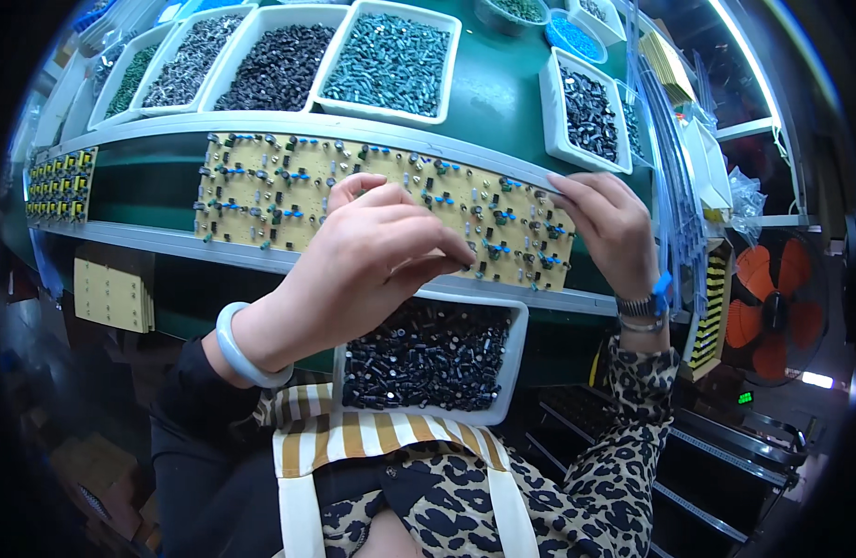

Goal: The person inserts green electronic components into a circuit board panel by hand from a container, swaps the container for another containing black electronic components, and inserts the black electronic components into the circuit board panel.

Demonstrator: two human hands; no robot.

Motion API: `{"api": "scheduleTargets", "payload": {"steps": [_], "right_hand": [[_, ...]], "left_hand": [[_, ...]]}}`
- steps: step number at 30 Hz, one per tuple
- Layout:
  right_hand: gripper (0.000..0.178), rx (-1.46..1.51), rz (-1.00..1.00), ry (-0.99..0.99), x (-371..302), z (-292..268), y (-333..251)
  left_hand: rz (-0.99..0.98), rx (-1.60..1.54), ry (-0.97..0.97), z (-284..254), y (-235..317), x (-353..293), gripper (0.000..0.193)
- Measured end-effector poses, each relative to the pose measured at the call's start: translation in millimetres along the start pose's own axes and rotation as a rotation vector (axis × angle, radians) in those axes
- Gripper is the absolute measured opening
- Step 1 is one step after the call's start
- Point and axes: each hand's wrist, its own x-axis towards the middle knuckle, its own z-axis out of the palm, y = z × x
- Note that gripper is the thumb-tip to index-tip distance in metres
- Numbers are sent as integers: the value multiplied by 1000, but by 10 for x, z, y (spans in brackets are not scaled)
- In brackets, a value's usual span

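Note:
A long tan circuit board point(391, 191), dotted with small blue, green, black and grey components, lies between two pale rails. My left hand point(353, 246) reaches over its middle, thumb and forefinger pinched low above the right half; a dark speck shows at the tips, too small to name. At the board's upper right end is my right hand point(609, 219), its thumb and fingers drawn together beside the far rail point(502, 167); what they hold, if anything, is hidden. Below the near rail, close to my body, sits a white tray point(516, 358) full of small black cylindrical capacitors.
White bins point(454, 74) of dark, teal and silvery components line the back. Another bin point(550, 102) of black parts stands at back right. A board with yellow parts point(60, 186) lies far left. Tan board panels point(114, 288) hang below; an orange-bladed fan point(774, 310) stands right.

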Motion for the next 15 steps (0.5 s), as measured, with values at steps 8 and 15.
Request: {"api": "scheduleTargets", "payload": {"steps": [8, 15], "right_hand": [[27, 444, -10, 117, -2, -338, -948], [43, 531, -171, 364, 114, -417, -905]], "left_hand": [[-215, -236, 15, -36, -120, 237, 24], [-113, -77, -3, -11, -328, 562, 19]]}}
